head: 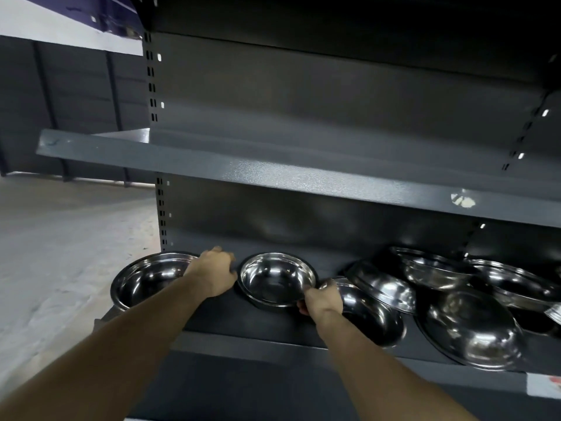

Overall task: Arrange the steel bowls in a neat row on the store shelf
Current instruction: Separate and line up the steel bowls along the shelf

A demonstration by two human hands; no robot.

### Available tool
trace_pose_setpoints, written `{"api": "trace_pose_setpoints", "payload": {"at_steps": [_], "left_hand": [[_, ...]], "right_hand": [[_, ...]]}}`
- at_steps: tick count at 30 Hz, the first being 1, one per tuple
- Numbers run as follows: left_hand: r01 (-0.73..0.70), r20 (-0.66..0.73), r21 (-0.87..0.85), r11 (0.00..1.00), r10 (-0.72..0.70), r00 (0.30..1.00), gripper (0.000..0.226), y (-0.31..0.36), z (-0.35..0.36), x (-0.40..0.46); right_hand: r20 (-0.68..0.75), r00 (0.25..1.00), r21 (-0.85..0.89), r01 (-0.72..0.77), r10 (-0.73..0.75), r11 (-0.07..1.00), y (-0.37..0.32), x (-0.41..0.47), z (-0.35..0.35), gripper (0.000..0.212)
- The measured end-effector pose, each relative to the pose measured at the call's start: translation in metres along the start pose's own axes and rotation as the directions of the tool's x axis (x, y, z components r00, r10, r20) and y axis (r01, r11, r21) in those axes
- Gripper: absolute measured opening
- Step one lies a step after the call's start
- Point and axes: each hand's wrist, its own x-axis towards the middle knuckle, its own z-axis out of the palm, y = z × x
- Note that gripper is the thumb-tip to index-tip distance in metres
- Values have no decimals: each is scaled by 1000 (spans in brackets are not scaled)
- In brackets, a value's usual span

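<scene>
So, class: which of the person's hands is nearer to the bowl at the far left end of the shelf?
Left. The left hand sits at the right rim of the far-left bowl; the right hand grips the middle bowl, farther off.

Shiny steel bowl (151, 279) upright at left end of lower shelf (273, 323), second bowl (277, 279) upright just beside it, third bowl (368, 314) right of that, jumbled cluster of bowls (455, 299) further right, several tilted and overlapping
</scene>
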Motion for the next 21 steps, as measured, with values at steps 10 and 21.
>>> {"api": "trace_pose_setpoints", "payload": {"at_steps": [10,21], "left_hand": [[-258,44,-3,966,257,965,44,94,20,15],[-442,96,-11,897,441,892,51,219,44,17]], "right_hand": [[-244,969,75,-24,42,997,4,-13,-98,28],[-405,903,232,-51,145,971,10,-4,-229,39]]}}
